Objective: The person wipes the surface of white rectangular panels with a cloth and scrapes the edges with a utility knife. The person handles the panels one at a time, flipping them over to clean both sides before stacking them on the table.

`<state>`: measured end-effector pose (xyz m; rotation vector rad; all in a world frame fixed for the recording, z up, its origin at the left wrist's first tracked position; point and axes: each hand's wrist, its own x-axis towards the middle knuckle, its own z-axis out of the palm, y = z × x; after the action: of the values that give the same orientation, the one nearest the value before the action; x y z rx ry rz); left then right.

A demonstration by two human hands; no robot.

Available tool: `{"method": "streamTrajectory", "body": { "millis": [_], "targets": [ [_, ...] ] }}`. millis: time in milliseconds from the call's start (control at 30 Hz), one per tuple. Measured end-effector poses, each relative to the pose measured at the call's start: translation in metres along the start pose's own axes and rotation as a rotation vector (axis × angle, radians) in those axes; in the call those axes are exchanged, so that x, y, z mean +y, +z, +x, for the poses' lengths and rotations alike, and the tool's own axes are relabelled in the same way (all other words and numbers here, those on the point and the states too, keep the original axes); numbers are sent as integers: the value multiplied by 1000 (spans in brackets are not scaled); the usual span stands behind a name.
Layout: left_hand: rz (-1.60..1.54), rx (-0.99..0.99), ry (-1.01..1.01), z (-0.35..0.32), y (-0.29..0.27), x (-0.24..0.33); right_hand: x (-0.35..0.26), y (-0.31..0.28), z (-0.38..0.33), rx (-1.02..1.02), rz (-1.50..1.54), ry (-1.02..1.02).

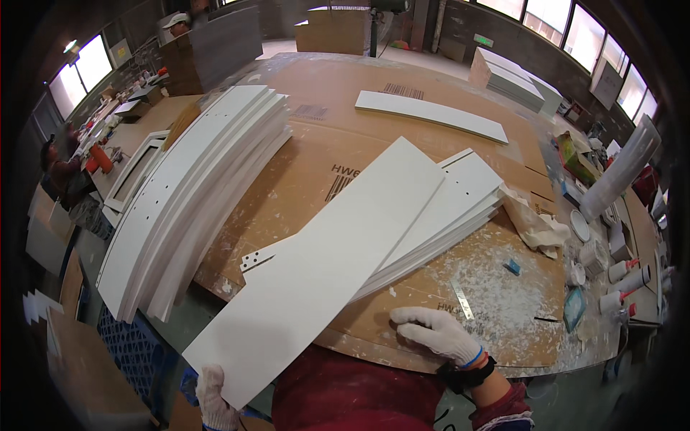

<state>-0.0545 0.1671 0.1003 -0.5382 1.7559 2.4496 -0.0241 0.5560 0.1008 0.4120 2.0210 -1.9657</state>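
Observation:
A long plain white board [327,266] slants across the table, its near end jutting past the table edge. My left hand [214,396], in a white knitted glove, grips the near corner of this board. Under it lies a stack of white boards [471,183] with small dark holes, fanned at slightly different angles. My right hand [440,336], gloved too, holds nothing; its fingers stretch leftward above the cardboard near the front edge. Close to it lies a thin metal strip [462,300], and beyond that a small blue piece [512,266] among white flakes.
Cardboard [302,169] covers the table. A tall stack of white boards [180,172] stands at left; a single white strip [431,115] lies at the far side. Crumpled cloth [535,223], bottles [624,270] and a clear plastic roll [622,169] crowd the right. Two people [68,169] [177,25] appear farther back.

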Motion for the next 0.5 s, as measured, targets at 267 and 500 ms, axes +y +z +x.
{"method": "streamTrajectory", "body": {
  "millis": [267,500],
  "targets": [
    [-136,-97,-114,3,13,-7,-27,-14,-11,-74,-512,-297],
    [-60,-20,-106,-2,24,-21,-140,42,-12,-587,-1065,-762]
  ]
}}
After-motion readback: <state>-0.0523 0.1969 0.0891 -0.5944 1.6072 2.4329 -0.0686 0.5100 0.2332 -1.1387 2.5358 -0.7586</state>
